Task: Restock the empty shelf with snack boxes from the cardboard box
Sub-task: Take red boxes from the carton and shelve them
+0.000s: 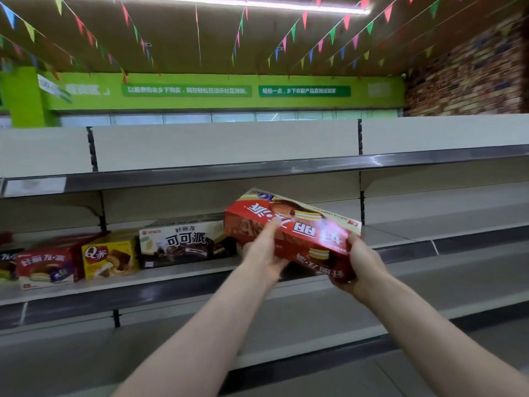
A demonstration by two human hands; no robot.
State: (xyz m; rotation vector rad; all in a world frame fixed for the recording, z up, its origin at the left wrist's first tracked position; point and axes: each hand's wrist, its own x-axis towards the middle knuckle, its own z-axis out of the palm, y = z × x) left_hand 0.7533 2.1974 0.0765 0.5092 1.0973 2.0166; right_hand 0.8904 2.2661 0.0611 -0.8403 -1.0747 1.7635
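Note:
A long red snack box with upside-down print is held in both hands, tilted down to the right, over the front of the middle shelf. My left hand grips its left end, with the thumb up on the front face. My right hand holds its lower right corner. Immediately left of it on the same shelf stands a dark cocoa pie box, then a yellow box and a red and purple box. The cardboard box is out of view.
The top shelf and the lower shelves hold nothing. The middle shelf is bare to the right of the held box. Slotted uprights divide the bays. Another box is cut off at the far left edge.

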